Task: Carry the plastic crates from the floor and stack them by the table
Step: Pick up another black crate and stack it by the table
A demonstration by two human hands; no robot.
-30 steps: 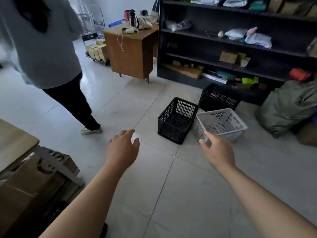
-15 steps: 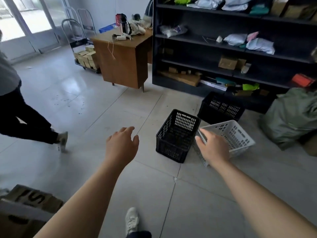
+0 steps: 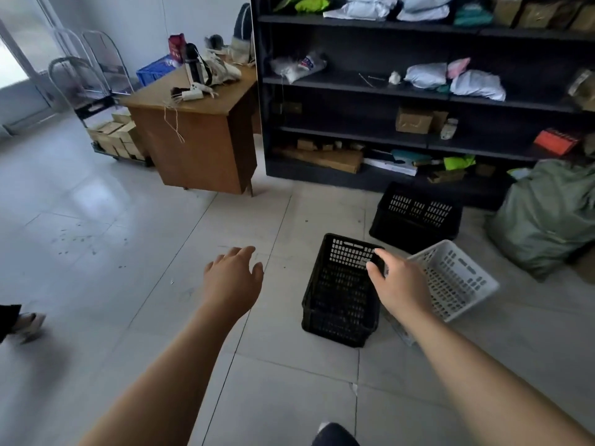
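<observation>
Left hand (image 3: 233, 278) is held out over the floor (image 3: 128, 252), fingers loose and spread, nothing grasped. Right hand (image 3: 399, 284) is stretched to the right rim of the near black crate (image 3: 335, 300), fingers uncurled; contact cannot be told. White crate (image 3: 460, 278) is seen tilted just beside it on the floor. Second black crate (image 3: 418, 217) is set further back, before the dark shelf (image 3: 354, 82). Wooden desk (image 3: 199, 136) is placed left of the shelf.

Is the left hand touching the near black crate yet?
Apart. Head view shows bare floor tile between the left hand and the near black crate.
</observation>
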